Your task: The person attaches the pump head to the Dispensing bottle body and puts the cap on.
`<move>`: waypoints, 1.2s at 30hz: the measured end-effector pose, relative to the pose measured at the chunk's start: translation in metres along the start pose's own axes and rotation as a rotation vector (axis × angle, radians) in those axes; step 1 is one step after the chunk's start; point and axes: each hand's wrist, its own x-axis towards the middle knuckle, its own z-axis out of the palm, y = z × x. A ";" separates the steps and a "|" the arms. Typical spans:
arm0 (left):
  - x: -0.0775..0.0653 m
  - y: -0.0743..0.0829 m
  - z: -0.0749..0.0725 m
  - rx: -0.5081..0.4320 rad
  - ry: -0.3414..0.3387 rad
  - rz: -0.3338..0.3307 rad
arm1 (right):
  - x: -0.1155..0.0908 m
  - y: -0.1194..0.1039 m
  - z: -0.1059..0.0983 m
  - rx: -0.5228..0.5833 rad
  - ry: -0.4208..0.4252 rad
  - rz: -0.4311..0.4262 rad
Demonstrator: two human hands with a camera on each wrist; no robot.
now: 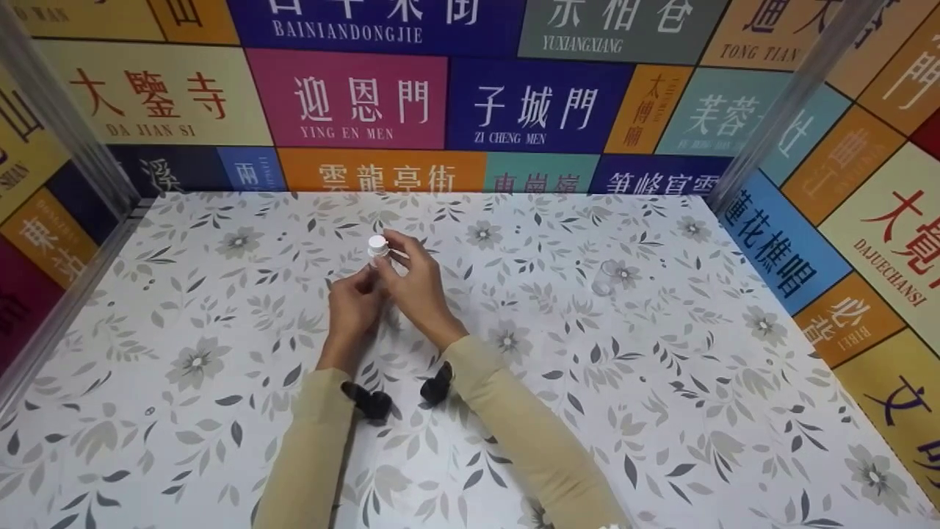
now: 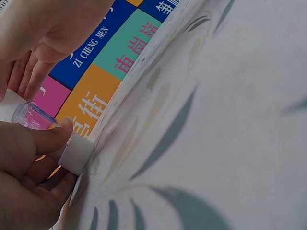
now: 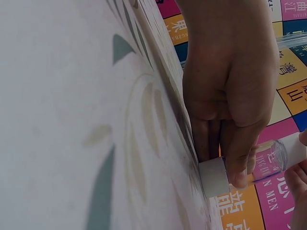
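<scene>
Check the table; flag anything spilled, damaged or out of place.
Nothing looks spilled or damaged. Mildly odd: a clear piece sits apart to the right on the table, away from the held white-capped bottle. I can't tell if it's tipped.

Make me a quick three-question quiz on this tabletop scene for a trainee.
1. Which grip holds the lower end of the clear bottle? A) left B) right C) neither
2. True or false: the separate clear container is in the right grip.
3. Fill in: the cap at the bottle's upper end is coloured ____.

Key: 1. A, the left grip. 2. False; it rests on the floral tabletop, apart from the right grip. 3. White.
</scene>
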 end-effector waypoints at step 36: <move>-0.002 -0.001 -0.001 0.003 0.014 0.039 | -0.001 0.003 0.000 -0.022 -0.025 -0.040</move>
